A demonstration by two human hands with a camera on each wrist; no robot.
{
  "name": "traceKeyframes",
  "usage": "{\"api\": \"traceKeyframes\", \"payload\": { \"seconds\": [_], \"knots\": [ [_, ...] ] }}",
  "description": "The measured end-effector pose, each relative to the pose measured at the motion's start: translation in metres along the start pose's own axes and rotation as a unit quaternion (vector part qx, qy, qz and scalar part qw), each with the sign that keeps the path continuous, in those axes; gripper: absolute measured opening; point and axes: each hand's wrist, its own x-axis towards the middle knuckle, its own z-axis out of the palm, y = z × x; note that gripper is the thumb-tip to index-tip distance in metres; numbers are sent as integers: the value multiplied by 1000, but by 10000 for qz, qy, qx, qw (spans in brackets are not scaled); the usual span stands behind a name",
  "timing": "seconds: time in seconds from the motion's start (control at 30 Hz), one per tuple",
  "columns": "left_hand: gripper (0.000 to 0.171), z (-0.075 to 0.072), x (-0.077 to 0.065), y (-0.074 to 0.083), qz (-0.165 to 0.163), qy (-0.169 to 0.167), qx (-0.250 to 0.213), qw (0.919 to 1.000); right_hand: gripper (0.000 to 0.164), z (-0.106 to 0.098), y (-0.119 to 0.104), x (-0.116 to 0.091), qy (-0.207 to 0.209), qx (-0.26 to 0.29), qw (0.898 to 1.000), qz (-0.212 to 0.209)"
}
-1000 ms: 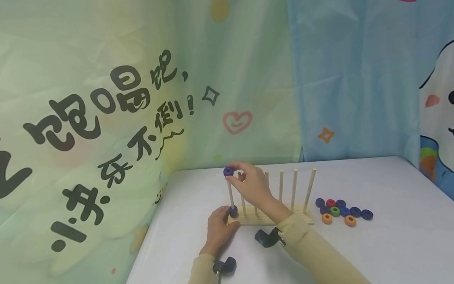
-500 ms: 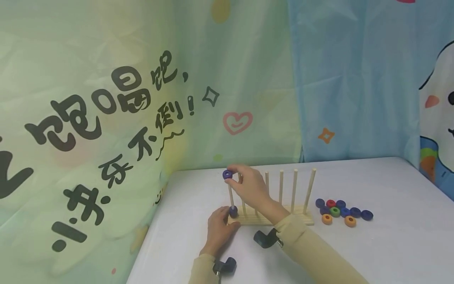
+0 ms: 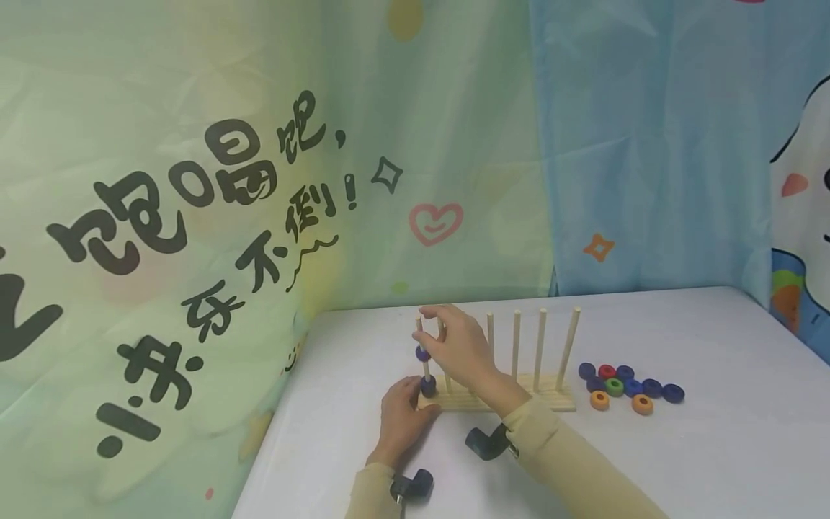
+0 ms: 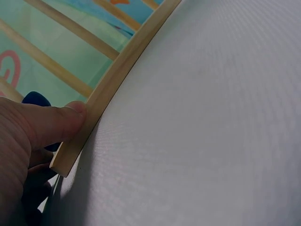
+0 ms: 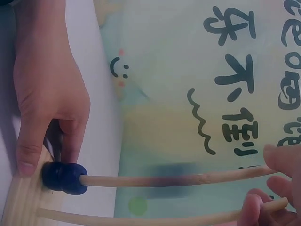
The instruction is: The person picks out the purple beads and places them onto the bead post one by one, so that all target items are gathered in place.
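Note:
A wooden peg rack with a flat base (image 3: 534,402) stands on the table, its upright pegs in a row. On the leftmost peg (image 3: 426,371), a dark blue bead (image 3: 423,353) is partway down, showing as a blur (image 5: 171,180) in the right wrist view. Two dark blue beads (image 5: 65,178) sit stacked at the foot of that peg. My right hand (image 3: 462,349) is by the peg's top, thumb and fingertips apart, with no bead between them. My left hand (image 3: 400,422) grips the base's left end, its thumb (image 4: 61,122) along the front edge.
Several loose beads lie right of the rack, among them a red bead (image 3: 607,372), a green bead (image 3: 614,387), an orange bead (image 3: 643,404) and blue ones (image 3: 673,393). A printed curtain (image 3: 454,144) hangs behind the white table (image 3: 726,468).
My right hand has let go of the bead it pinched at the peg's top, and the bead has dropped partway down the peg. My left hand has stayed at the base.

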Motion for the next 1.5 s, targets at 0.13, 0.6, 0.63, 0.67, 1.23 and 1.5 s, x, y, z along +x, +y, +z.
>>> {"api": "traceKeyframes", "payload": {
  "seconds": [0.13,0.6,0.63,0.67,1.23,1.5],
  "knots": [
    [55,2,1,0,78,36,-2,10000,37,-1,0,-5,88,103,9999,-81],
    [60,-1,2,0,126,-134,-8,9998,27,-15,4,-24,712,647,9930,-684],
    [59,0,2,0,144,-135,-6,9998,27,-16,4,-25,765,659,9924,-710],
    [58,0,3,0,191,-120,8,9997,26,-16,5,-26,825,681,9915,-742],
    [53,-1,-1,-4,505,50,35,9987,19,-20,30,-63,547,959,9936,242],
    [52,0,2,-5,425,-110,-12,9990,16,-26,57,-87,408,776,9901,1098]
  ]
}}
